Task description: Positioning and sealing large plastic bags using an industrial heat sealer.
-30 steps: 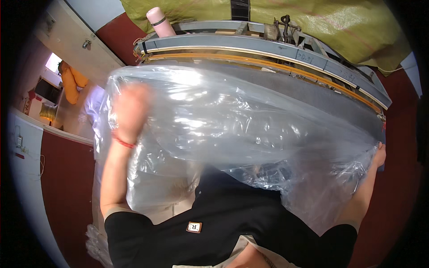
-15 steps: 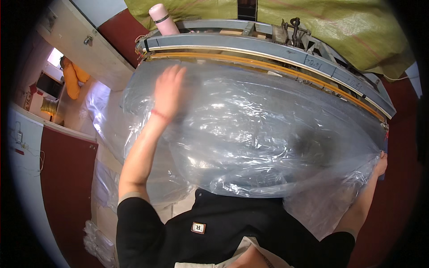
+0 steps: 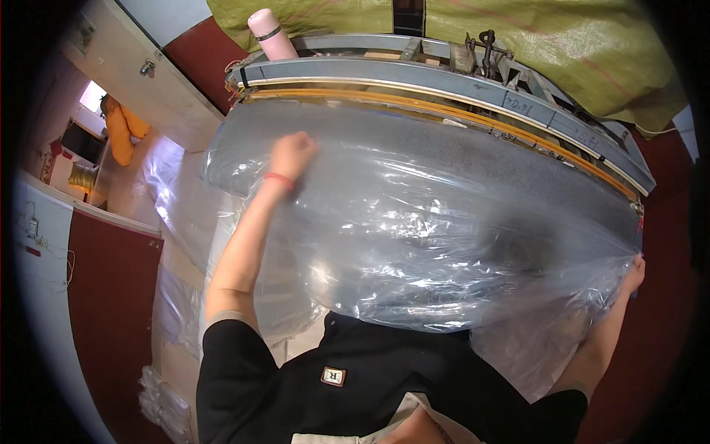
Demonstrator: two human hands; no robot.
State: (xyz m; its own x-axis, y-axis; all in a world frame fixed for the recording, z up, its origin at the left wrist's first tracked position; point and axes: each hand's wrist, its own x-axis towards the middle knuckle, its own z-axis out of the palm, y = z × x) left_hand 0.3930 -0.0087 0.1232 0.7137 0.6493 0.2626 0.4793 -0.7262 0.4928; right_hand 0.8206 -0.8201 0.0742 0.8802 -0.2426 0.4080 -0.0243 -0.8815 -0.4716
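Observation:
A large clear plastic sheet (image 3: 399, 229) lies wrinkled and shiny across a long grey work surface (image 3: 266, 118) in front of me. My left hand (image 3: 293, 155), with a red band at its wrist, is over the left part of the surface. Its fingers are curled in on the sheet, slightly smeared by motion. At the far right, my right hand (image 3: 634, 274) grips the gathered corner of the same sheet. Folds run from that corner across to the left. The sheet's near edge hangs down against my front.
A grey metal beam (image 3: 444, 83) with an orange strip (image 3: 414, 109) runs behind the surface. Beyond it stand a pink bottle (image 3: 272, 35) and a metal clamp (image 3: 487, 48). Yellow-green woven sheeting (image 3: 562, 52) covers the back. More plastic (image 3: 174, 185) lies at left, by a door (image 3: 151, 81).
My left hand has gone from stretched fingers to curled ones and moved slightly toward me. The sheet's far left part has come nearer, baring more grey surface. My right hand stays almost in place.

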